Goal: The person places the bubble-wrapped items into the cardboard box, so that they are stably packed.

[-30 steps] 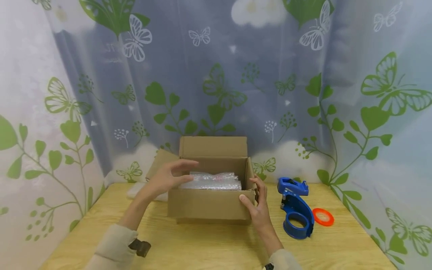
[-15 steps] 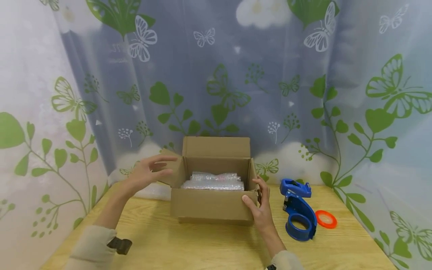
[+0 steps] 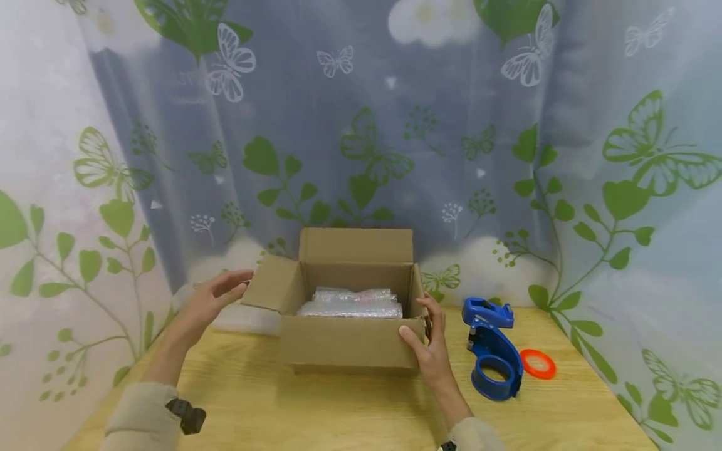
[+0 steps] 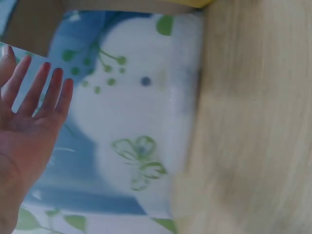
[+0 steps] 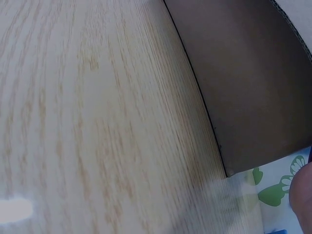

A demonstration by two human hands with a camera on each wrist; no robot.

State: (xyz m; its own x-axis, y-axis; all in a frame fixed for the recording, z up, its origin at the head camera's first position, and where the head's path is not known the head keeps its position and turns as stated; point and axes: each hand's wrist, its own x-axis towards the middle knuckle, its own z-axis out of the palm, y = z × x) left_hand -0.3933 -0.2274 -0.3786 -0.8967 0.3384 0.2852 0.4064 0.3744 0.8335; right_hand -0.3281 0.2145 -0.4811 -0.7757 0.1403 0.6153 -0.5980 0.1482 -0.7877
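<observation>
An open cardboard box (image 3: pixel 350 341) stands on the table with its back flap up and its front flap hanging down. Inside lie bubble-wrapped items (image 3: pixel 352 305); the wrap hides what they are. My right hand (image 3: pixel 433 351) grips the box's front right corner, thumb on the front and fingers round the right side. Left of the box, my left hand (image 3: pixel 205 305) hovers near the outspread left flap (image 3: pixel 273 282) and holds nothing. In the left wrist view the left hand (image 4: pixel 31 124) shows its palm, with fingers extended below the flap (image 4: pixel 34 24). The right wrist view shows mostly box side (image 5: pixel 243 87).
A translucent white roll or bundle (image 3: pixel 248 319) lies behind and left of the box. To the right are a blue tape dispenser (image 3: pixel 489 312), a blue hand-held tape holder (image 3: pixel 496 363) and an orange-red tape ring (image 3: pixel 538 364). A patterned curtain (image 3: pixel 361 125) hangs behind the wooden table (image 3: pixel 316 413).
My left hand has come away from above the bubble-wrapped items and moved left, past the left flap. The right hand has kept its grip on the box corner.
</observation>
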